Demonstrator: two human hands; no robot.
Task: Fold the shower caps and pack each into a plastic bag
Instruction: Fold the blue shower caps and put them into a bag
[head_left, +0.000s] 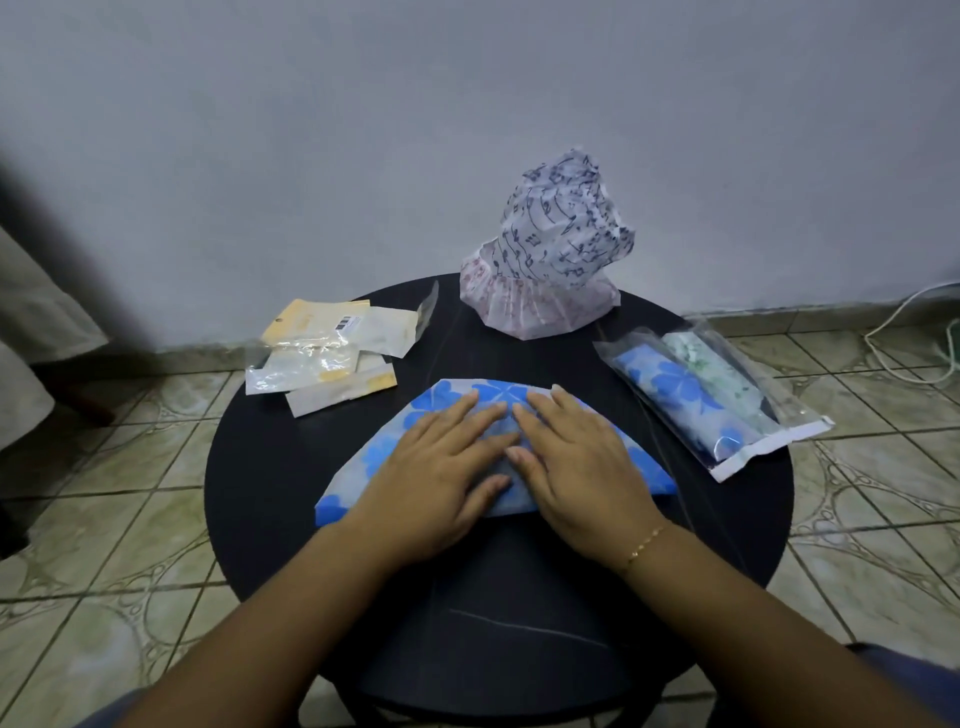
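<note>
— Where's the blue-flowered cap (631, 457)?
— Mid-counter (249, 467), nearer than the unfolded cap (550, 254), under both hands: left (436, 467), right (576, 457), fingers flat, gripping nothing.
— Handling?
— Likely thin, slippery; pinch the corners.

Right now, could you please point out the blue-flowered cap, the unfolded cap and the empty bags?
blue-flowered cap (441, 400): head view, upper left flower.
unfolded cap (556, 244): head view, crumpled crown.
empty bags (322, 358): head view, middle of the pile.

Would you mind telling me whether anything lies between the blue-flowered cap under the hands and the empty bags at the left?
Nothing visible: bare black round table separates the blue-flowered shower cap from the empty plastic bags.
</note>
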